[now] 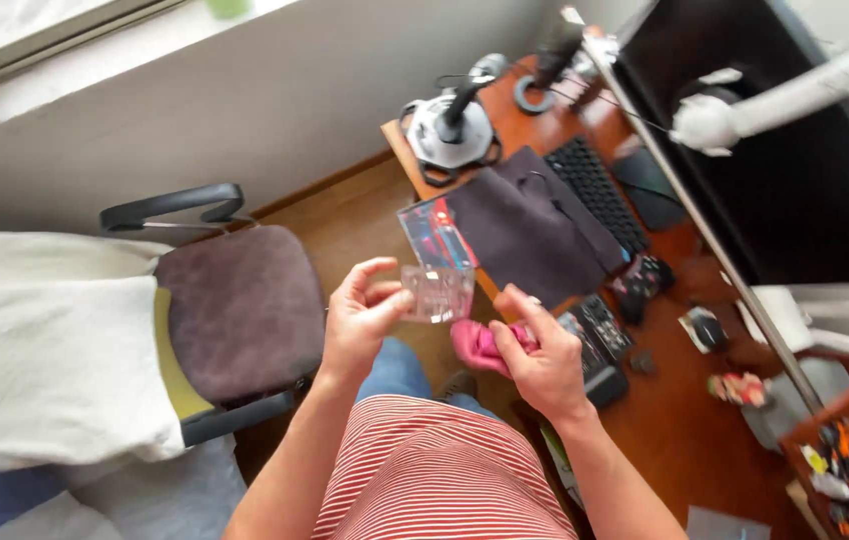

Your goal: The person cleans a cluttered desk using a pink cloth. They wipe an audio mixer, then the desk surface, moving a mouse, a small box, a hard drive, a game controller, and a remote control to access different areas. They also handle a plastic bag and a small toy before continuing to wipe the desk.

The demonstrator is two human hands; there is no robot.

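Between the thumb and fingers of the left hand [360, 318], a small clear plastic case [437, 292] is pinched by its left edge and held in the air above the lap, off the near-left corner of the wooden desk [685, 430]. It looks light, stiff and smooth, probably slippery and easily scratched, so the edges seem the safest grip. Just beside it, the right hand [543, 365] is closed around a bunched pink cloth [477, 346], soft and limp. Farther out, a dark cloth [530, 225] and a keyboard [600, 190] lie on the desk; a padded chair [240, 310] stands to the left.
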